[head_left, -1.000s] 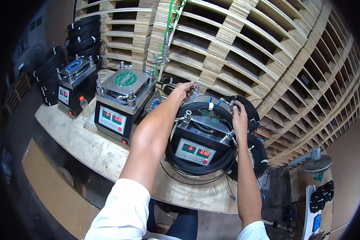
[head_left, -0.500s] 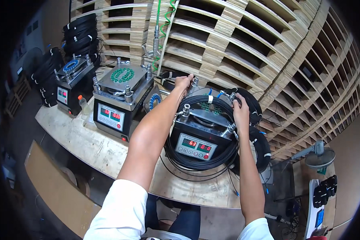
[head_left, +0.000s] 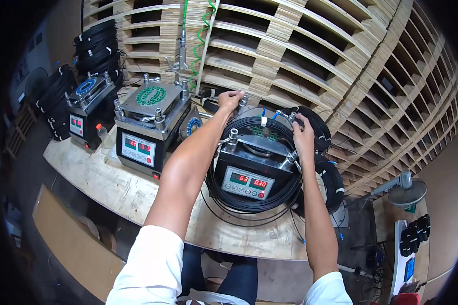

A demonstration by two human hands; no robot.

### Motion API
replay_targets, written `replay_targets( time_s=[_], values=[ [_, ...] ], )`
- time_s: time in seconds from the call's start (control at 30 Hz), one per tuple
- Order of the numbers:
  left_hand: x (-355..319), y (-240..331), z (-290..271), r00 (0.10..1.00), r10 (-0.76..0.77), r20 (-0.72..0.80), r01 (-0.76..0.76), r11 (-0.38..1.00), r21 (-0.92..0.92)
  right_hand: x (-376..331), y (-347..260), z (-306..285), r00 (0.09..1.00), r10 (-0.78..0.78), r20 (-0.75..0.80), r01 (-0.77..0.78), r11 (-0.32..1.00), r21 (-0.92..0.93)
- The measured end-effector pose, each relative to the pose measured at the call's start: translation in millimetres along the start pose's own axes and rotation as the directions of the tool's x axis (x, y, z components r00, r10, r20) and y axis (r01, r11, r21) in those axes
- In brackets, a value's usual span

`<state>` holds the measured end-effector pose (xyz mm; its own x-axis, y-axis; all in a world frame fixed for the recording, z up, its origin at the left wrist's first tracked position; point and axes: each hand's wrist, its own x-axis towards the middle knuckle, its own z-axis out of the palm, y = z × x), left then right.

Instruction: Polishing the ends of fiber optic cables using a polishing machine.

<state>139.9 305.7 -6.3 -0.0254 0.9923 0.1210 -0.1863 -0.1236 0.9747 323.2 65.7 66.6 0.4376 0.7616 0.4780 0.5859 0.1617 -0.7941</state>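
Note:
In front of me stands a dark benchtop machine with a panel of red digits [head_left: 249,183]. A coil of thin black cable [head_left: 254,206] with a white tie is draped around it. Green-rimmed pieces [head_left: 264,133] show on its top plate, partly behind the cable. My left hand [head_left: 230,100] reaches to the back left corner, fingers closed on a metal knob [head_left: 243,99]. At the back right corner, the fingers of my right hand [head_left: 304,133] close around another metal knob [head_left: 292,117]. Front corner posts [head_left: 232,136] carry similar knobs, untouched.
Two similar machines stand to the left, the nearer with a green ring-patterned plate [head_left: 151,95]. An orange-capped bottle [head_left: 103,133] sits between them. Black cable coils [head_left: 313,127] lie at right and far left. Pallets [head_left: 290,40] rise behind the wooden bench [head_left: 137,203]; a fan [head_left: 408,193] stands right.
The red digits on the front machine and on the middle one have changed. Both hands remain at the back corners, with slight finger shifts; the view has moved a little.

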Motion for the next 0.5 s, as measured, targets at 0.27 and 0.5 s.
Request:
replay_targets(
  time_s=[0.27,0.5],
  values=[
    [13.4,12.1,6.5,0.906,-0.22,0.362,0.146,0.965,0.22,-4.1,-5.6,4.0,1.0,0.002,-0.003,-0.002,1.0,0.023],
    [-60.5,74.0,-8.4,0.891,-0.096,0.443,-0.05,0.951,0.306,0.8,4.7,-6.9,0.998,-0.036,-0.043,0.036,0.999,0.012]
  ],
)
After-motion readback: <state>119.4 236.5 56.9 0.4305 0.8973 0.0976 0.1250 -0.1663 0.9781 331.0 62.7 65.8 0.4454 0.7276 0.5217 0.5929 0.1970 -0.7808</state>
